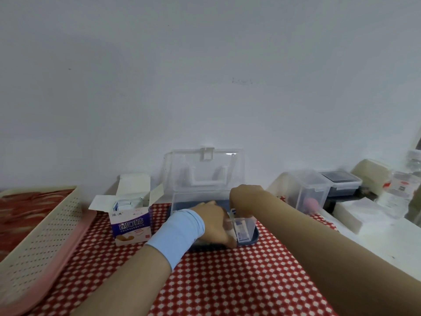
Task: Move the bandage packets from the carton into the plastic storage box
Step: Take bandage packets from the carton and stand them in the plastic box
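Observation:
The purple and white carton [131,224] stands open on the red checked cloth, with white bandage packets [126,204] showing inside. To its right is the clear plastic storage box [250,221] on a blue base, its lid [205,169] tipped back against the wall. My left hand [213,218], with a blue wristband, reaches inside the box, its fingers curled against a stack of blue and white bandage packets [241,229] at the box's front right. My right hand [246,197] comes down from above and pinches the top edge of a packet there. Its fingertips are hidden.
A perforated cream tray [38,229] on a pink one lies at the left. At the right stand a clear lidded container [307,190], a dark lidded box [341,181], white blocks and plastic bottles [405,190]. A white wall rises close behind.

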Available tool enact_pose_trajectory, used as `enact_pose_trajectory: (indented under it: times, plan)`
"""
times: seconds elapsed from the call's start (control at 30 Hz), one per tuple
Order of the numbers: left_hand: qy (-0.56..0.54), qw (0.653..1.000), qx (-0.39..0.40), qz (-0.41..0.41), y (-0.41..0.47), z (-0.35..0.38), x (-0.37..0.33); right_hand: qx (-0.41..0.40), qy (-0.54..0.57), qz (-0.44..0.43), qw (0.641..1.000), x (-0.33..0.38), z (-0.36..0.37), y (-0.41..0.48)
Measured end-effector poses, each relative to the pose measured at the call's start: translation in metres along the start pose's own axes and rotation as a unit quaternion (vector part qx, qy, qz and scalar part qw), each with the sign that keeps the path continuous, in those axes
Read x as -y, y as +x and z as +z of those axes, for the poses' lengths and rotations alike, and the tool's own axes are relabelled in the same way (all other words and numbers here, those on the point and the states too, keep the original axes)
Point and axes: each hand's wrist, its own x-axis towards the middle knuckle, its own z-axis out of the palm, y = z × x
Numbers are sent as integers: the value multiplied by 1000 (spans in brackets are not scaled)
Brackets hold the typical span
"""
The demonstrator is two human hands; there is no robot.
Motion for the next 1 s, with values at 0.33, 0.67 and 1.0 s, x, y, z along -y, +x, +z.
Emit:
enact_pose_trajectory:
  times: [0.33,0.67,1.0]
  plan:
    - [18,1000,1,14,2,-2,-1,-30,-46,-7,998,-3,0,1]
    - [-38,996,-61,59,-24,-32,11,-54,105,-21,993,-18,-17,-8]
    - [65,997,-26,-34,-51,-42,37,-39,184,-142,972,17,-35,-26]
